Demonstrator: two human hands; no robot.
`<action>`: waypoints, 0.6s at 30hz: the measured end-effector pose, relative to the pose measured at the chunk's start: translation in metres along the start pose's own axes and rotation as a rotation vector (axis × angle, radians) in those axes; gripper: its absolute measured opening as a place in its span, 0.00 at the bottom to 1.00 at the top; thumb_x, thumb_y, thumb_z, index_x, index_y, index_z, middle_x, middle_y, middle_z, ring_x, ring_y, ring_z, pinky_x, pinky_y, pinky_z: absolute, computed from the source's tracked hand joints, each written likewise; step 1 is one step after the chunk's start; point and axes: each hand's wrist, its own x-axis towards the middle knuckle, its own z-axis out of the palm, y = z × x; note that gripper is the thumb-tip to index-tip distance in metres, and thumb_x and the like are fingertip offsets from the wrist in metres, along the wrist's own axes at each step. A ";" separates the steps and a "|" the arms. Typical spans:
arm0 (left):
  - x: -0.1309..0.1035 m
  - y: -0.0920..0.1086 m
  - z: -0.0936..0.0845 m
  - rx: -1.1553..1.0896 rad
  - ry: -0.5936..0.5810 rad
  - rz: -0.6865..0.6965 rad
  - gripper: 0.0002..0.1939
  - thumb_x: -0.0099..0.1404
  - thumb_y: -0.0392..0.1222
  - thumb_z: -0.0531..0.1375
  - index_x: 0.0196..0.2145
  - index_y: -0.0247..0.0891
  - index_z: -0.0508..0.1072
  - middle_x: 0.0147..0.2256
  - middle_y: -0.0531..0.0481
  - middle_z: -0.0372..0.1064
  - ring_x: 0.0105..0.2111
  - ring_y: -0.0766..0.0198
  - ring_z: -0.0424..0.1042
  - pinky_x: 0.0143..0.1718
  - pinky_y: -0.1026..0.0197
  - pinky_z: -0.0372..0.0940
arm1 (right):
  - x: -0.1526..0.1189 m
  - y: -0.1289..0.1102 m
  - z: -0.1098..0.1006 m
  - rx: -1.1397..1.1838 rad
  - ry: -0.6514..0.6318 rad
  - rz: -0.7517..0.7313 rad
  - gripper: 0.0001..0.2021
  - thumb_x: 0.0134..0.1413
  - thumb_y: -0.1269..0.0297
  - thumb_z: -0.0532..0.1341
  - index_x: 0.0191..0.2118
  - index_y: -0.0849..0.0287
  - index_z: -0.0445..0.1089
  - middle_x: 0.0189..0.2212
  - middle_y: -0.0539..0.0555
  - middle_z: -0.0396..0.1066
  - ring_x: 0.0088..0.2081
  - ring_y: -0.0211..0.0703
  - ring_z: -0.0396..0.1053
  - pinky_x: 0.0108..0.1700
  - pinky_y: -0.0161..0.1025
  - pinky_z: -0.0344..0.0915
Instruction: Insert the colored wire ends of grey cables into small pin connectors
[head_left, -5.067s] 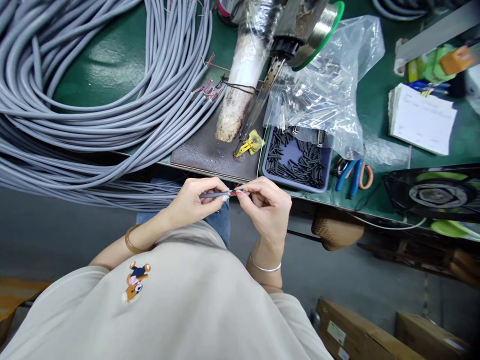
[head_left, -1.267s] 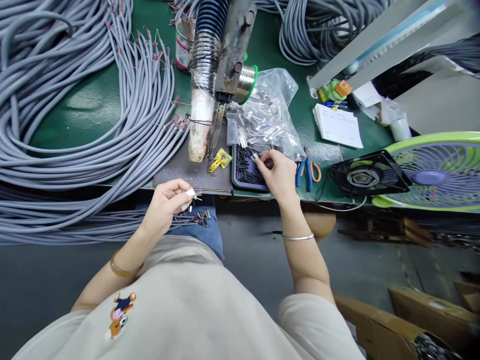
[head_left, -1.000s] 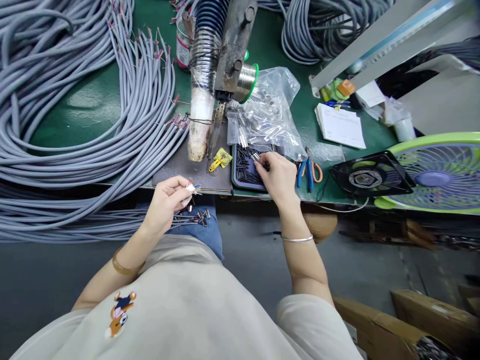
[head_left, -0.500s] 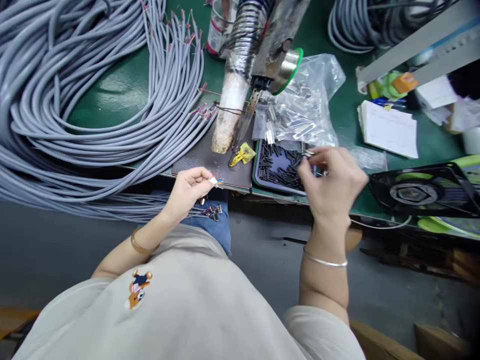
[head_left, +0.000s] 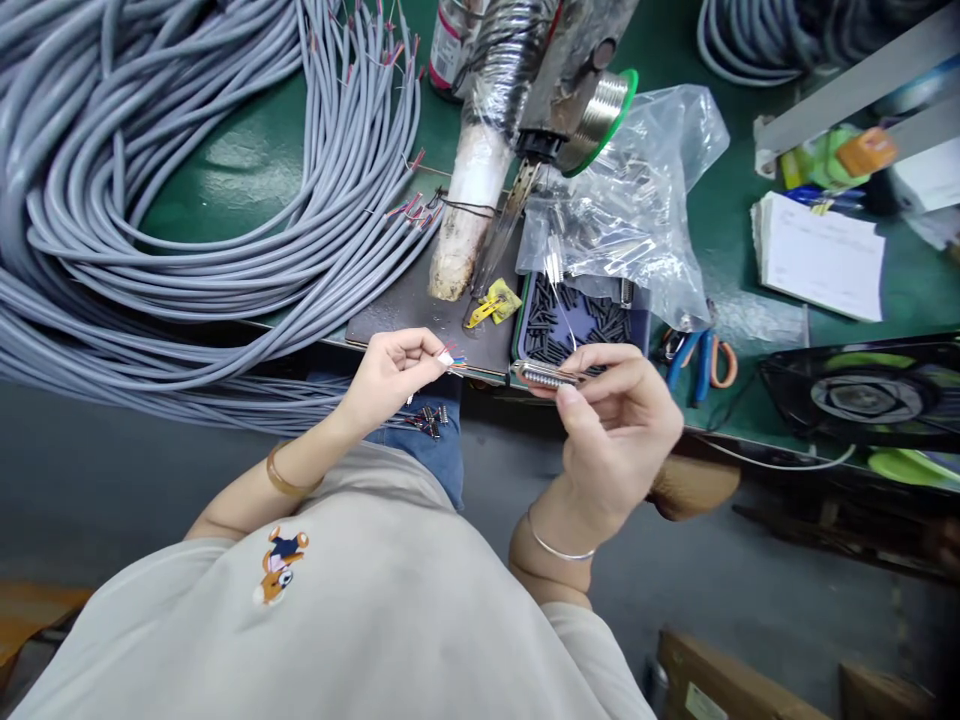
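Note:
My left hand [head_left: 397, 385] is closed in a pinch on a cable end, with thin coloured wires [head_left: 457, 362] sticking out to the right past the fingertips. My right hand [head_left: 619, 430] grips a metal multi-pin connector [head_left: 546, 377] between thumb and fingers, its long side facing me. A short gap separates connector and wires. Just beyond the connector sits a tray [head_left: 517, 318] of short black tubes [head_left: 551, 325]. Below my left hand, several cable ends with small connectors [head_left: 430, 420] rest over my lap.
Grey cables [head_left: 225, 262] cover the left of the bench. A foil-wrapped tube [head_left: 469, 215] and a solder spool [head_left: 600, 125] reach in from the back. To the right are a clear bag [head_left: 660, 170], pliers [head_left: 703, 360], papers [head_left: 817, 255] and a black fan [head_left: 862, 398].
My right hand has moved left and toward me from over the tray, bringing the connector near the wires. The pliers have come into sight. My left hand keeps its pinch.

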 end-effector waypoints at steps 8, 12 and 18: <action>0.004 -0.007 0.000 0.039 0.041 0.029 0.08 0.55 0.41 0.68 0.25 0.34 0.77 0.23 0.53 0.70 0.22 0.72 0.63 0.24 0.68 0.58 | -0.010 0.028 0.032 -0.452 0.024 -0.373 0.07 0.62 0.73 0.65 0.41 0.53 0.74 0.44 0.52 0.82 0.45 0.43 0.81 0.46 0.40 0.78; 0.009 -0.010 -0.002 0.012 0.056 0.040 0.07 0.56 0.40 0.69 0.26 0.34 0.78 0.25 0.53 0.71 0.20 0.75 0.60 0.21 0.69 0.55 | -0.012 0.041 0.040 -0.288 -0.057 -0.179 0.03 0.65 0.69 0.61 0.40 0.54 0.72 0.46 0.54 0.81 0.48 0.45 0.80 0.46 0.43 0.79; 0.014 -0.009 -0.001 0.047 0.071 0.075 0.06 0.55 0.39 0.69 0.26 0.33 0.79 0.29 0.48 0.76 0.29 0.68 0.71 0.30 0.67 0.66 | -0.009 0.041 0.043 -0.145 -0.075 -0.053 0.05 0.60 0.68 0.65 0.33 0.55 0.70 0.44 0.55 0.82 0.47 0.45 0.80 0.51 0.46 0.78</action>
